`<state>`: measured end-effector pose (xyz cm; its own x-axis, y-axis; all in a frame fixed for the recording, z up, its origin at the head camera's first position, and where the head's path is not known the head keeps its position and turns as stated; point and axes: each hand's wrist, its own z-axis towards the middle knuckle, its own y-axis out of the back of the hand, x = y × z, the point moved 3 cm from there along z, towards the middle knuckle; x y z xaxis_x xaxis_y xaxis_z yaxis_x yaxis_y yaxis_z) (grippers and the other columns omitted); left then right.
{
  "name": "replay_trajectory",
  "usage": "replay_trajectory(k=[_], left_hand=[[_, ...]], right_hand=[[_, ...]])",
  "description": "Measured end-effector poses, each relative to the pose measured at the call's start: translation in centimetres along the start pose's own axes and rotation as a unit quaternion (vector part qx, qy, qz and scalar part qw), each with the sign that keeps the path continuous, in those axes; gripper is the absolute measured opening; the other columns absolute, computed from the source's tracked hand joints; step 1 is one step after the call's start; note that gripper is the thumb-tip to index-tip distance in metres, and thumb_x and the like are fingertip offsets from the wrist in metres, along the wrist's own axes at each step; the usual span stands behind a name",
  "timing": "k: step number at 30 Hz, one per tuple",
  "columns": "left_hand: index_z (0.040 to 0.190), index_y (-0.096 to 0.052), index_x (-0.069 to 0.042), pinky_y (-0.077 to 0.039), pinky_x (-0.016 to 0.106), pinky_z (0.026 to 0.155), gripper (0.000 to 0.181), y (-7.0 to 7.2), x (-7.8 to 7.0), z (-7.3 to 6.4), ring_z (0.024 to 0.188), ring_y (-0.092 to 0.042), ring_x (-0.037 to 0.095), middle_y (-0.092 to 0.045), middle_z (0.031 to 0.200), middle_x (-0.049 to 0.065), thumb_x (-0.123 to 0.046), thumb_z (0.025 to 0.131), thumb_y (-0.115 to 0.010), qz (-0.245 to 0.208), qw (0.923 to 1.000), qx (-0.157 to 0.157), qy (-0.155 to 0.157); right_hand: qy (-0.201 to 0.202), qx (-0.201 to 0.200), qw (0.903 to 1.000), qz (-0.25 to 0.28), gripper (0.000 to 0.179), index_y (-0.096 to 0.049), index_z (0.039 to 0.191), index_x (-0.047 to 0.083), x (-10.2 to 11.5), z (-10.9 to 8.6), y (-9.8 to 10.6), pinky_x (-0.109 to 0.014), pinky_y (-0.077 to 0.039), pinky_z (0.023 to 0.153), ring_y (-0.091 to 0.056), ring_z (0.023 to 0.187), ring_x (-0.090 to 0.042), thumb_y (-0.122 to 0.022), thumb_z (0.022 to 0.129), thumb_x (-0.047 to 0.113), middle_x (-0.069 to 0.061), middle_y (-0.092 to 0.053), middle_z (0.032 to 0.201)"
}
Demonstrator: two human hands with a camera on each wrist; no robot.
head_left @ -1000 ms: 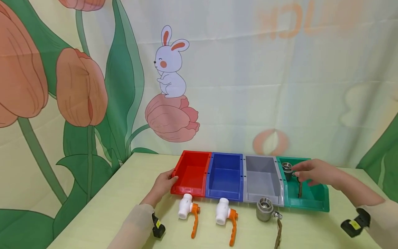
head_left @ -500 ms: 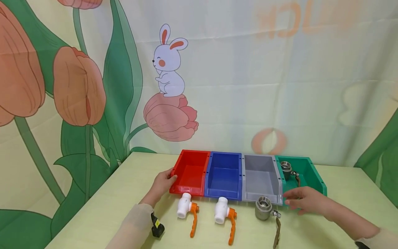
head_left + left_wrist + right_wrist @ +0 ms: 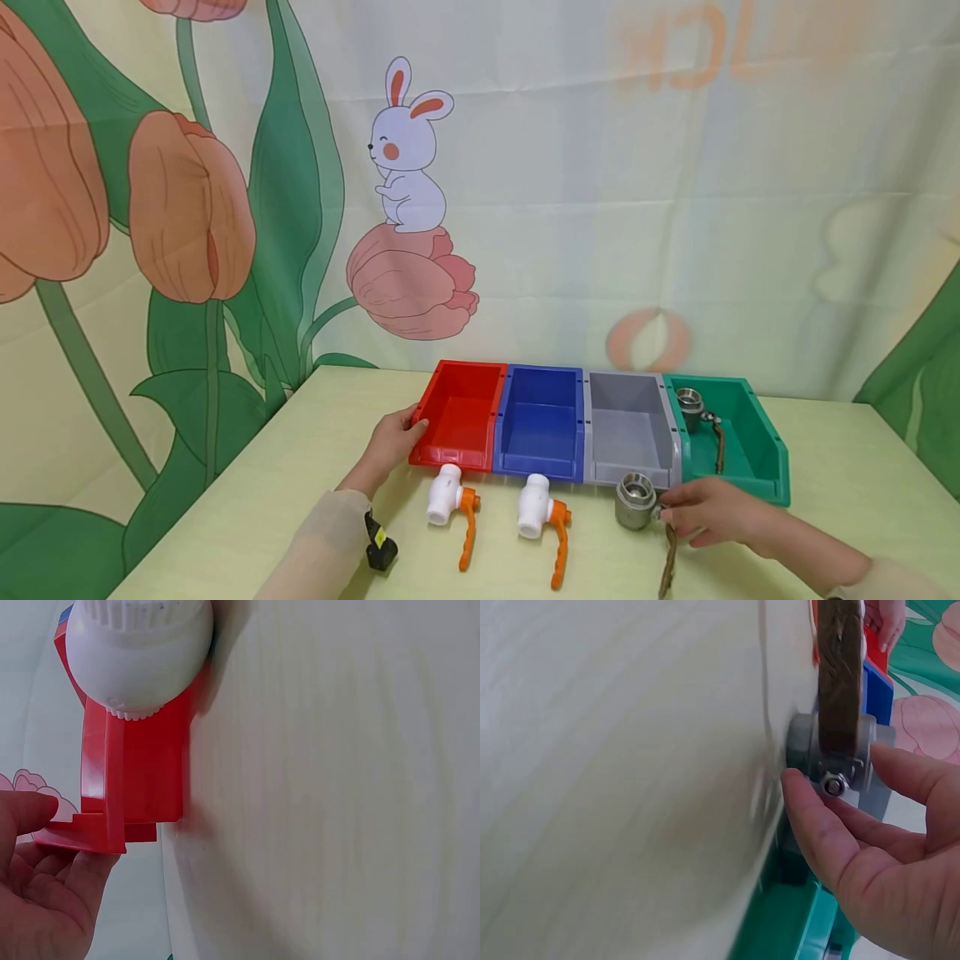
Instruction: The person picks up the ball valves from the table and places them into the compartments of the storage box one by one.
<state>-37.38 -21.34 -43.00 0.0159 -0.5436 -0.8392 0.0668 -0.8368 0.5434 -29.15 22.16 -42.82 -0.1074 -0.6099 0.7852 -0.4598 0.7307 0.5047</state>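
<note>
My left hand (image 3: 392, 446) grips the side wall of the red bin (image 3: 459, 457), thumb above and fingers below in the left wrist view. My right hand (image 3: 712, 512) is at a metal ball valve (image 3: 634, 502) with a brown-wrapped lever, on the table before the grey bin. In the right wrist view, thumb and fingers (image 3: 821, 825) are spread on either side of the valve body (image 3: 801, 742), near its stem nut; firm contact cannot be made out. A second metal valve (image 3: 690, 408) lies inside the green bin (image 3: 750, 483).
Two white plastic valves with orange levers, the left one (image 3: 446, 495) and the right one (image 3: 534, 507), lie before the red and blue bins. The blue bin (image 3: 540, 468) and grey bin (image 3: 633, 473) join the row. A printed curtain (image 3: 540, 208) hangs behind the table.
My right hand has left the metal valve in the green bin and moved down and left to the metal valve on the table. My left hand keeps its hold on the red bin.
</note>
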Motion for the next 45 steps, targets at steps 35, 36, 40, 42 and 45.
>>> replay_trajectory(k=[35,36,40,42,45], left_hand=[[0.151,-0.045,0.002,-0.054,0.047,0.109,0.048,0.1,0.1,0.2,0.122,-0.062,0.036,-0.059,0.145,0.024,-0.013,0.106,-0.053,-0.011,0.9998,0.009,0.010],[0.151,-0.045,0.002,-0.054,0.047,0.109,0.048,0.1,0.0,0.2,0.123,-0.062,0.036,-0.059,0.145,0.024,-0.013,0.106,-0.053,-0.012,0.9998,0.009,0.011],[0.152,-0.045,0.003,-0.053,0.048,0.110,0.049,0.1,0.1,0.3,0.124,-0.061,0.037,-0.058,0.146,0.025,-0.013,0.106,-0.053,-0.013,0.9998,0.010,0.015],[0.152,-0.044,0.003,-0.052,0.049,0.111,0.049,0.1,0.2,0.3,0.126,-0.060,0.038,-0.058,0.146,0.025,-0.013,0.106,-0.053,-0.014,0.9997,0.010,0.015],[0.152,-0.044,0.003,-0.052,0.050,0.111,0.049,0.1,0.2,0.2,0.126,-0.060,0.038,-0.057,0.147,0.025,-0.013,0.106,-0.053,-0.013,0.9998,0.011,0.013]], right_hand=[[-0.023,-0.017,0.9991,0.031,0.016,-0.068,0.089,-0.008,1.5,0.3,-2.1,-0.028,-0.062,0.064,-0.067,0.061,-0.010,-0.061,0.100,0.001,-0.002,-0.066,0.068],[-0.023,-0.019,0.9992,0.029,0.016,-0.068,0.089,-0.008,1.5,0.3,-2.1,-0.027,-0.061,0.063,-0.067,0.060,-0.010,-0.061,0.100,0.001,-0.002,-0.065,0.067],[-0.021,-0.026,0.9993,0.013,0.014,-0.067,0.088,-0.008,1.5,0.4,-2.2,-0.026,-0.060,0.060,-0.065,0.059,-0.010,-0.061,0.099,-0.001,-0.002,-0.065,0.067],[-0.023,-0.030,0.9993,0.006,0.013,-0.067,0.088,-0.007,1.5,0.4,-2.2,-0.025,-0.060,0.059,-0.065,0.058,-0.010,-0.062,0.098,-0.001,-0.003,-0.064,0.066],[-0.027,-0.036,0.9990,-0.003,0.013,-0.067,0.086,-0.007,1.5,0.5,-2.2,-0.026,-0.060,0.059,-0.065,0.058,-0.010,-0.063,0.097,-0.002,-0.003,-0.064,0.065]])
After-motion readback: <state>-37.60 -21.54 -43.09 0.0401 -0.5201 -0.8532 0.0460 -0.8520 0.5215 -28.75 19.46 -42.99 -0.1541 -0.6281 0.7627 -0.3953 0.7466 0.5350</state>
